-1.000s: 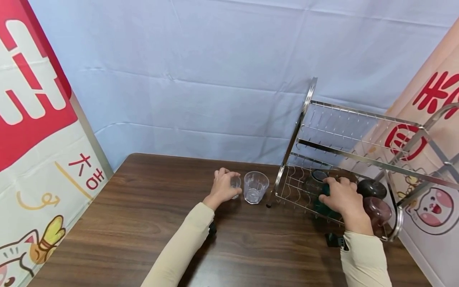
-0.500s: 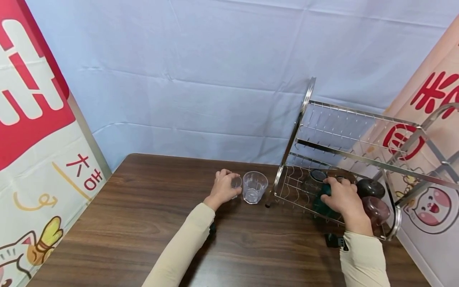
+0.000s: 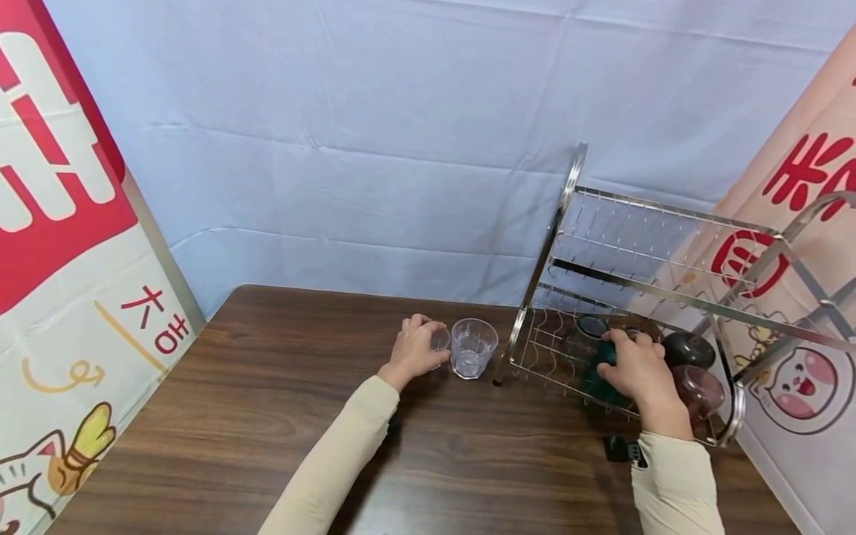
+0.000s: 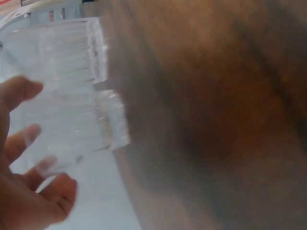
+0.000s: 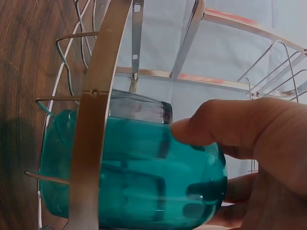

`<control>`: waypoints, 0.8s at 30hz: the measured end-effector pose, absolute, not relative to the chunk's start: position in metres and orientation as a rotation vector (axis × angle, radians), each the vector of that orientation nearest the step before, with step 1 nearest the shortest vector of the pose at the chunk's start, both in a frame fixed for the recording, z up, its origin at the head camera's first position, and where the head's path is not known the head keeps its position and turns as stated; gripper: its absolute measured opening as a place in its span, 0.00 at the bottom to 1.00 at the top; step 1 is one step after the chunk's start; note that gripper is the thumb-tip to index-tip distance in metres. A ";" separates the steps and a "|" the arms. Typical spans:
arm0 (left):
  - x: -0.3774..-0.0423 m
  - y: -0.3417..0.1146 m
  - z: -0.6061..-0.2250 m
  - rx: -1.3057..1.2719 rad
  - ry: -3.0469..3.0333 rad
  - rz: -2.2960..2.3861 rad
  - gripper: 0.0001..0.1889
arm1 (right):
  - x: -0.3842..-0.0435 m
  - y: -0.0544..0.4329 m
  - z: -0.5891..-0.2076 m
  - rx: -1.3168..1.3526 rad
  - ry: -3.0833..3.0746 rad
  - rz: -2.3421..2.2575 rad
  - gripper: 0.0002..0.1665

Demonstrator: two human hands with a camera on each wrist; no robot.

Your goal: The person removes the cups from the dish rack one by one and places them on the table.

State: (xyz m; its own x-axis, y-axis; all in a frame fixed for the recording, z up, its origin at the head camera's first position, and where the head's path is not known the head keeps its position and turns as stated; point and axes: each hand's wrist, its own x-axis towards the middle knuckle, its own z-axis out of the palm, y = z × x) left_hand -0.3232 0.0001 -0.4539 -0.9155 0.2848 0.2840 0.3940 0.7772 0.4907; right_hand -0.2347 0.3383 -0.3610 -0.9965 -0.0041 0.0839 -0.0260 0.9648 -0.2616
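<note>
On the tabletop, my left hand (image 3: 416, 348) holds a small clear glass (image 3: 440, 342), fingers and thumb around its upper part. A larger clear glass (image 3: 473, 348) stands upright just to its right. In the left wrist view both clear glasses overlap, and the fingertips (image 4: 29, 87) show around the nearer one. My right hand (image 3: 638, 368) grips a teal glass (image 5: 139, 177) on the lower shelf of the metal dish rack (image 3: 622, 280). The right wrist view shows thumb and fingers around its rounded end, while a rack bar crosses in front of it.
A smoky grey glass (image 3: 591, 327) sits behind the teal one. Right of my hand are a black rounded glass (image 3: 689, 350) and a pink glass (image 3: 698, 391). The brown wooden table (image 3: 267, 409) meets a pale blue cloth backdrop (image 3: 334, 148).
</note>
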 end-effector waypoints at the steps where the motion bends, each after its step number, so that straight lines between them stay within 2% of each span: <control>1: -0.322 -0.001 -0.451 -0.536 -2.794 -0.820 0.27 | -0.234 0.339 -0.360 0.036 -3.029 0.403 0.31; 7: -0.315 -0.012 -0.432 -0.559 -2.856 -0.795 0.30 | -0.231 0.339 -0.348 0.091 -2.979 0.386 0.29; 24: -0.280 -0.008 -0.416 -0.695 -2.707 -0.613 0.22 | -0.206 0.317 -0.335 0.151 -2.760 0.358 0.28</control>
State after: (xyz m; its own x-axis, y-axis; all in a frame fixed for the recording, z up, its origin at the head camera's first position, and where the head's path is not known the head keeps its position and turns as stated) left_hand -0.2804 -0.0082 -0.4157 -0.8453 0.3912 0.3638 0.5098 0.7943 0.3305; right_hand -0.2064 0.3174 -0.3348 -0.9322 -0.0591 0.3570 -0.1483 0.9624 -0.2277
